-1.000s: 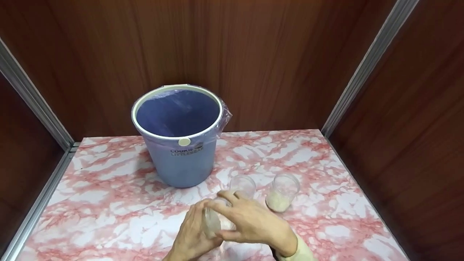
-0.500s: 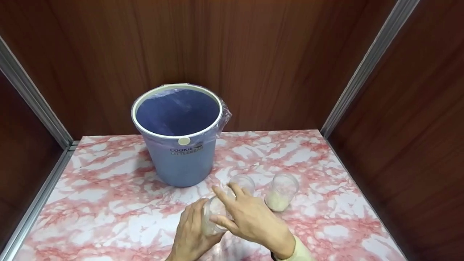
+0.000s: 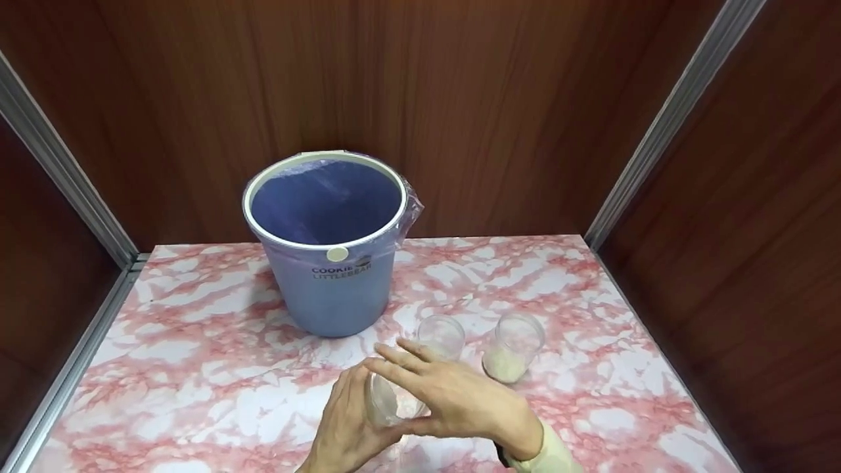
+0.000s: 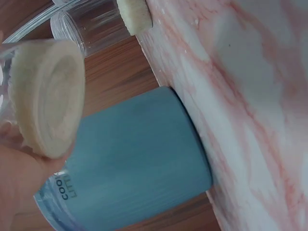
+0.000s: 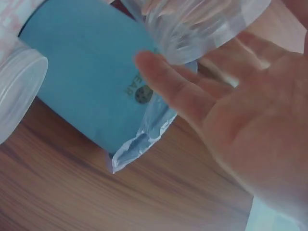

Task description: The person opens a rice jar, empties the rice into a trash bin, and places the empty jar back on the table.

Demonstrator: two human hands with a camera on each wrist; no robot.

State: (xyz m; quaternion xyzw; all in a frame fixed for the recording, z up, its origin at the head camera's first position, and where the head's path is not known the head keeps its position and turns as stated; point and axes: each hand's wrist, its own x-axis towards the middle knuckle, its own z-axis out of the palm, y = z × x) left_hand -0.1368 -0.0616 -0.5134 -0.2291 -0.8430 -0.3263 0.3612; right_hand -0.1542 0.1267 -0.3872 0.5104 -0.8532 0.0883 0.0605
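My left hand (image 3: 345,420) grips a clear plastic jar (image 3: 382,402) by its side, tilted with its mouth toward the right. Pale, grainy contents (image 4: 60,96) fill its lower end in the left wrist view. My right hand (image 3: 463,397) is at the jar's mouth, fingers extended across the upper side and thumb low near the rim. In the right wrist view the palm faces the uncovered rim (image 5: 216,48), with the index fingertip close to it; contact is unclear. Behind the right hand stands another clear jar (image 3: 441,334), partly hidden.
A third clear jar (image 3: 516,341) stands to the right, pale grainy stuff in its bottom. Farther back is a blue bin (image 3: 335,299) with a plastic liner over its rim. Wood-look panels (image 3: 499,118) enclose the marbled tabletop (image 3: 197,368) at the back and sides.
My right hand's spread fingers lifted off the jar's mouth, then moved back over it, thumb lower. My left hand keeps its hold and the jar's tilt shifts slightly. Other jars stay put.
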